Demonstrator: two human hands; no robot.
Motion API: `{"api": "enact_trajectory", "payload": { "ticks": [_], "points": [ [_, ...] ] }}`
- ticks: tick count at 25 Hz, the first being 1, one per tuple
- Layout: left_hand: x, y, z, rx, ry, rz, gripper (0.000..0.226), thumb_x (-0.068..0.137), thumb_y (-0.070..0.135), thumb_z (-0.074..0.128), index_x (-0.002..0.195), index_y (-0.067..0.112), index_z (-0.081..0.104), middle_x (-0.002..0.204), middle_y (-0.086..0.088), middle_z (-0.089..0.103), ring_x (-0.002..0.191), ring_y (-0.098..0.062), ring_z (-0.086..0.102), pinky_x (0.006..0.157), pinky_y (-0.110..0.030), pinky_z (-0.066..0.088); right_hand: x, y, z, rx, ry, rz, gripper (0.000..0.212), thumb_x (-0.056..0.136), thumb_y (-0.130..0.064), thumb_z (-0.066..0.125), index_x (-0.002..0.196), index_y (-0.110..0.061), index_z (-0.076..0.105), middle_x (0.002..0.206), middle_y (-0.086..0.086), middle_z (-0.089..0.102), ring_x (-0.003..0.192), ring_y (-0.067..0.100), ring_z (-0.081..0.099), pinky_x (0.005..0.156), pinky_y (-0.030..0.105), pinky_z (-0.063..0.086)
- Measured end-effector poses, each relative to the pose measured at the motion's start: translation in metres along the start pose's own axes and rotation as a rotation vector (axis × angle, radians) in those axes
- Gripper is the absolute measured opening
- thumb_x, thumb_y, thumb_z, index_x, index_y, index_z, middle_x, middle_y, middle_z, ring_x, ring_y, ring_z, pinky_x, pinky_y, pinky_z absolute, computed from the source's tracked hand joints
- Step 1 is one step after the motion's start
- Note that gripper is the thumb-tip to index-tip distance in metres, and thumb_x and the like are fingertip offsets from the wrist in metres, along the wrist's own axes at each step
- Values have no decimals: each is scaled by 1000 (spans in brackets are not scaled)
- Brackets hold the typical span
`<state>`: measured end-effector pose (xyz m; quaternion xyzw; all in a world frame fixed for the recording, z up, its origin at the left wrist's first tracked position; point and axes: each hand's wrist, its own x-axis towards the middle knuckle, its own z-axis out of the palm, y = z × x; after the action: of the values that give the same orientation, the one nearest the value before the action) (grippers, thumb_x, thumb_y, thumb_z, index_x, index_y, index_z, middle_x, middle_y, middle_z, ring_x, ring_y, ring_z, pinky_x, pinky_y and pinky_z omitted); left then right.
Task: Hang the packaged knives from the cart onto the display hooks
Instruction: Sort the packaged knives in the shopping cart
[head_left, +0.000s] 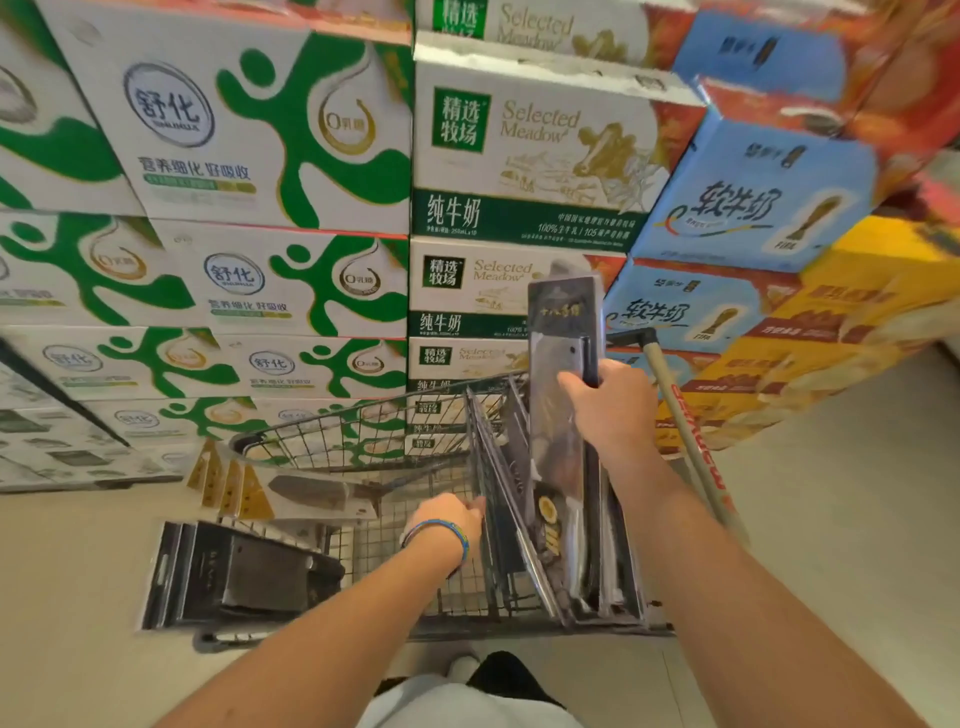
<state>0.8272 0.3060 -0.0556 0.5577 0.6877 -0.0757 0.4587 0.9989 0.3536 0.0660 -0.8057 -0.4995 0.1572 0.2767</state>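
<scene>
Bare forearms reach from the near edge into the wire cart (337, 441). On the right, the right hand (608, 410) is clamped round a packaged knife (563, 332), held upright above the cart. The left hand (447, 519) sits at the edge of the standing packs (496, 545); I cannot tell whether it grips them. Picking up looks like the step in hand. No display hooks show, only milk cartons (260, 130) beyond, so the next move likely calls for turning to find them.

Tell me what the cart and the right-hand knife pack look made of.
Cart: grey metal wire, by its thin welded grid. Knife pack gripped by the right hand: probably glossy clear plastic over dark card, given the glare; the blade inside looks like brushed steel.
</scene>
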Motion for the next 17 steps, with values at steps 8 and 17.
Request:
{"api": "enact_trajectory", "payload": {
  "ticks": [8, 17],
  "points": [
    [-49, 94, -162, -675, 307, 765, 86, 75, 74, 52, 144, 23, 45, 140, 3, 52, 126, -12, 50, 101, -29, 42, -43, -58, -53, 287, 314, -270, 26, 88, -30, 79, 71, -16, 66, 69, -2, 59, 71, 16, 53, 59, 22, 29],
    [-119, 95, -274, -1177, -20, 996, 67, 80, 68, 51, 117, 16, 71, 119, -12, 70, 114, -28, 66, 92, -39, 55, -94, -156, -54, 522, 277, -543, 28, 85, -36, 78, 82, -9, 74, 84, -1, 70, 93, 24, 65, 79, 40, 52]
  ]
}}
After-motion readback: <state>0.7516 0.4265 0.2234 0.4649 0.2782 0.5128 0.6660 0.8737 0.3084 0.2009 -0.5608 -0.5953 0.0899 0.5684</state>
